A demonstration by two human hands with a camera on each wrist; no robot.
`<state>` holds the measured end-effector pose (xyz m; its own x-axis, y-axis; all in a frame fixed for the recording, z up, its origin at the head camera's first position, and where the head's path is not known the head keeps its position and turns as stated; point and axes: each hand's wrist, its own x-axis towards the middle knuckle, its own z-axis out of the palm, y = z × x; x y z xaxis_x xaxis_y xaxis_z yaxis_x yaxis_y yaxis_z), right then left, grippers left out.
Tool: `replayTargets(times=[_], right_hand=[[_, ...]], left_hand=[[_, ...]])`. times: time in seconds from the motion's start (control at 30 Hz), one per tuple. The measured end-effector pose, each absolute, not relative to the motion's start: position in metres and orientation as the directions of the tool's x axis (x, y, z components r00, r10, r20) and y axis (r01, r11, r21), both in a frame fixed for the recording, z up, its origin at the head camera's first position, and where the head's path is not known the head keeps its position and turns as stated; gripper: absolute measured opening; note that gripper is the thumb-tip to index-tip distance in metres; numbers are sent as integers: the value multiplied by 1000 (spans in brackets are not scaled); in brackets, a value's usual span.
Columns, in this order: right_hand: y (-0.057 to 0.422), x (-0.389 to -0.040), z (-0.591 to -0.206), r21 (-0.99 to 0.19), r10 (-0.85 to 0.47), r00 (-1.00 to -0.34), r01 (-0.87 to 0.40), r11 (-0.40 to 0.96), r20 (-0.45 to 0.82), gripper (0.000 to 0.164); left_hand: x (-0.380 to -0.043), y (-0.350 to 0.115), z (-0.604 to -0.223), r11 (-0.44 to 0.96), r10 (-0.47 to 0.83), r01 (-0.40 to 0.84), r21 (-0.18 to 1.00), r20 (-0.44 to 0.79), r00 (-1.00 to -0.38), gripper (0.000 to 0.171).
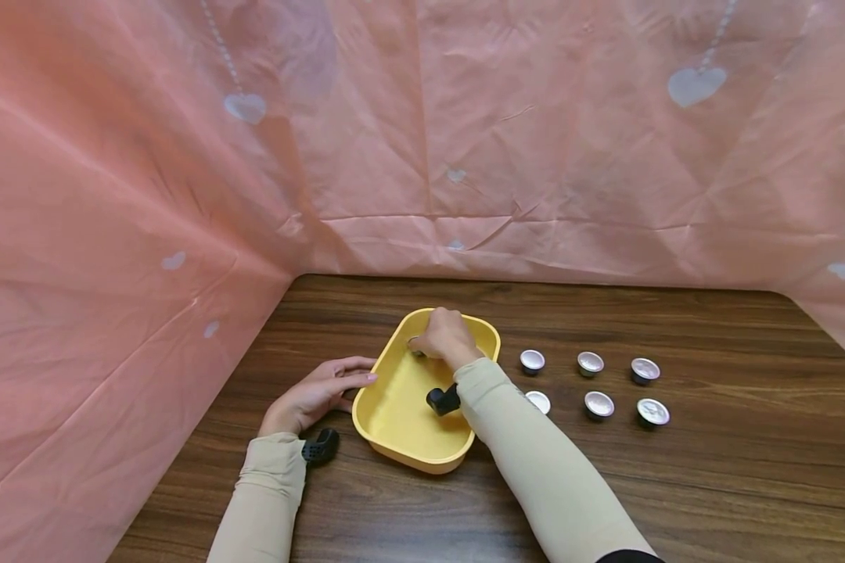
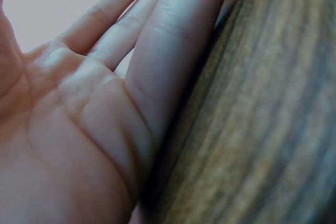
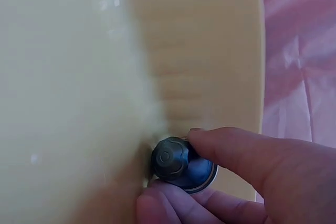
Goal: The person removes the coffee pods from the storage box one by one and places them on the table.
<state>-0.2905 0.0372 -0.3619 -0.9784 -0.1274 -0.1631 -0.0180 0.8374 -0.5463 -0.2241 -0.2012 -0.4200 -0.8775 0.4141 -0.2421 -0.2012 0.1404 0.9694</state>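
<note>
My right hand (image 1: 447,336) reaches into a yellow tub (image 1: 366,434) near its far end. In the right wrist view, thumb and fingers pinch a dark coffee capsule (image 3: 176,163) with a faceted end, close against the tub's wall. At the tub's left side is my left hand (image 1: 320,391), its fingers extended and touching the outside by the rim. The left wrist view shows the palm (image 2: 68,124) of that hand, little finger edge along the wood, holding nothing.
Right of the tub, several foil-topped capsules (image 1: 590,363) stand in two rows on the brown wooden table (image 1: 746,469). The nearer row's leftmost capsule (image 1: 538,402) is partly behind my right sleeve. Pink cloth (image 1: 570,156) with hearts hangs behind and at the left.
</note>
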Motion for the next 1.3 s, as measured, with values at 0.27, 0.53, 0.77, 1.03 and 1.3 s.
replayTargets(times=[0.27, 0.53, 0.77, 1.03, 1.3], right_hand=[[43, -294, -363, -627, -150, -959, 36, 778, -241, 30], [46, -291, -360, -670, -173, -938, 78, 738, -300, 28], [60, -283, -354, -846, -230, -926, 146, 514, -299, 23], [75, -277, -343, -936, -351, -893, 173, 307, -280, 23], [93, -266, -336, -985, -412, -899, 101, 140, -151, 27]], left_hand=[[-227, -201, -421, 145, 418, -204, 968, -246, -875, 54], [-229, -200, -422, 149, 423, -200, 968, -245, -872, 55], [-230, -202, -422, 144, 428, -200, 969, -244, -870, 56], [-231, -207, -423, 152, 420, -198, 968, -244, -874, 54], [-231, -209, -422, 154, 429, -185, 971, -234, -872, 55]])
